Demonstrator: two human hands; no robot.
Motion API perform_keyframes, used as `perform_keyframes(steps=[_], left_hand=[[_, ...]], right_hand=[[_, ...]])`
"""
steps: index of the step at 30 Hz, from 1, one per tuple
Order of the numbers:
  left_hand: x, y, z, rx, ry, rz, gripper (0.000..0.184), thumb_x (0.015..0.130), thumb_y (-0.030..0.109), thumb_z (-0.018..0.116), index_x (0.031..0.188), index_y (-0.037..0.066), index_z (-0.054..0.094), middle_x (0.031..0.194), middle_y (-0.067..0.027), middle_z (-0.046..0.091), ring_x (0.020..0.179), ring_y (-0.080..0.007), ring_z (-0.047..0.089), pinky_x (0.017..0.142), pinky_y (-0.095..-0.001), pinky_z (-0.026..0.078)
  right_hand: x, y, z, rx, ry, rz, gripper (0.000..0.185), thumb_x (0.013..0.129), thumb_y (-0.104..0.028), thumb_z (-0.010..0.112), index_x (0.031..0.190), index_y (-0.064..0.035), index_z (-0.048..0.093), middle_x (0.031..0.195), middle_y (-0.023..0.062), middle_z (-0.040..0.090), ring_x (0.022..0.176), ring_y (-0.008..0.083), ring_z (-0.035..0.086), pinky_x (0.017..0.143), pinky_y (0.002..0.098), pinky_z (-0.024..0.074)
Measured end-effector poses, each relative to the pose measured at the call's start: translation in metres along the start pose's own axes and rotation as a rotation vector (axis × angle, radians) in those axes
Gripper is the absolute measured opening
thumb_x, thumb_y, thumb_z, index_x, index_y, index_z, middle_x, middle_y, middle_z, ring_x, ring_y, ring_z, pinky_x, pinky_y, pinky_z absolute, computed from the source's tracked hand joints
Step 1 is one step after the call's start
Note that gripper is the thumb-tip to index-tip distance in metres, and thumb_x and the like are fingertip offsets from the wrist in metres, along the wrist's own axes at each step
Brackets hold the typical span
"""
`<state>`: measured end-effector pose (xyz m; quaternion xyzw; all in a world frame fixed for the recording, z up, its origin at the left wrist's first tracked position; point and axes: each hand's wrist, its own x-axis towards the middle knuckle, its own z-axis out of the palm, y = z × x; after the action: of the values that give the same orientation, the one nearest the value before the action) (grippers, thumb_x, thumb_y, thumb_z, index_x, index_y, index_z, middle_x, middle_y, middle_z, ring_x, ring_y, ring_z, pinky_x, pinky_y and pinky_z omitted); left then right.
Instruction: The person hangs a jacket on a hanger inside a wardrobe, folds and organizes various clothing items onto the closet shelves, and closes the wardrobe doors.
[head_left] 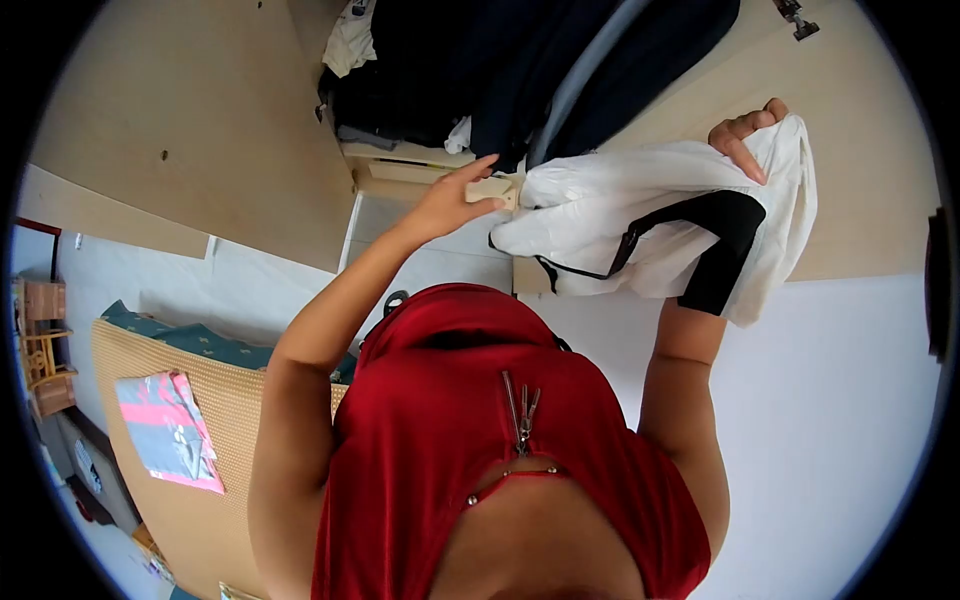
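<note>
A white garment with black parts point(620, 205) hangs over my right forearm, its black band lying across the wrist area. My right hand point(750, 135) shows at the garment's upper right end, fingers bent against the white cloth. To the left, my left hand point(460, 200) is held out with thumb and fingers apart and nothing between them, close to the left end of the garment but not clearly touching it. Behind the hands, dark clothes point(530, 70) fill the open wardrobe.
A wardrobe door point(190, 130) stands open at the upper left. At the lower left, a folded pink and grey cloth point(172, 430) lies on a bed with a woven mat point(240, 400). Wooden chairs point(45, 345) are at the far left. A white wall point(820, 430) is on the right.
</note>
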<state>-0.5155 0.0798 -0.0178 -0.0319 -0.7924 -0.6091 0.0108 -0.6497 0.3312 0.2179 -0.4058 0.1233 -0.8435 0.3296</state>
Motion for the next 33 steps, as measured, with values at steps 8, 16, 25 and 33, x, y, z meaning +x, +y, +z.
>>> perform_keyframes(steps=[8,16,25,33], left_hand=[[0.028,-0.014,0.047,0.256,-0.144,0.388,0.059,0.078,0.027,0.074,0.129,0.005,0.055,0.138,-0.0215,0.047,0.127,-0.0329,0.045,0.107,-0.0358,0.034],[0.021,-0.031,-0.014,-0.490,0.040,-0.166,0.010,0.089,0.013,0.063,0.096,0.005,0.063,0.088,0.0014,0.063,0.080,-0.0059,0.055,0.072,-0.0228,0.046],[-0.014,0.003,-0.118,-0.059,-0.071,-0.146,0.011,0.083,0.013,0.071,0.087,0.004,0.065,0.082,0.0026,0.062,0.076,-0.0050,0.053,0.068,-0.0227,0.044],[-0.048,-0.011,-0.152,-0.145,0.091,-0.219,0.013,0.082,0.009,0.069,0.093,0.005,0.063,0.086,0.0021,0.062,0.081,-0.0066,0.054,0.076,-0.0233,0.043]], right_hand=[[0.016,-0.019,0.009,0.004,0.079,-0.007,0.022,0.093,-0.032,0.053,0.083,-0.0134,0.052,0.060,-0.0022,0.045,0.045,0.0091,0.047,0.048,0.0206,0.0491],[-0.016,-0.050,0.019,-0.149,0.284,-0.049,0.022,0.094,-0.033,0.053,0.090,-0.0113,0.053,0.068,0.0000,0.050,0.052,0.0125,0.048,0.053,0.0233,0.0491],[-0.046,-0.057,0.019,-0.233,0.334,-0.092,0.020,0.095,-0.030,0.053,0.098,-0.0103,0.051,0.078,0.0018,0.052,0.063,0.0135,0.050,0.061,0.0253,0.0485],[-0.058,-0.060,0.017,-0.314,0.392,-0.110,0.021,0.095,-0.028,0.053,0.105,-0.0095,0.050,0.086,0.0034,0.053,0.072,0.0143,0.052,0.069,0.0270,0.0479]])
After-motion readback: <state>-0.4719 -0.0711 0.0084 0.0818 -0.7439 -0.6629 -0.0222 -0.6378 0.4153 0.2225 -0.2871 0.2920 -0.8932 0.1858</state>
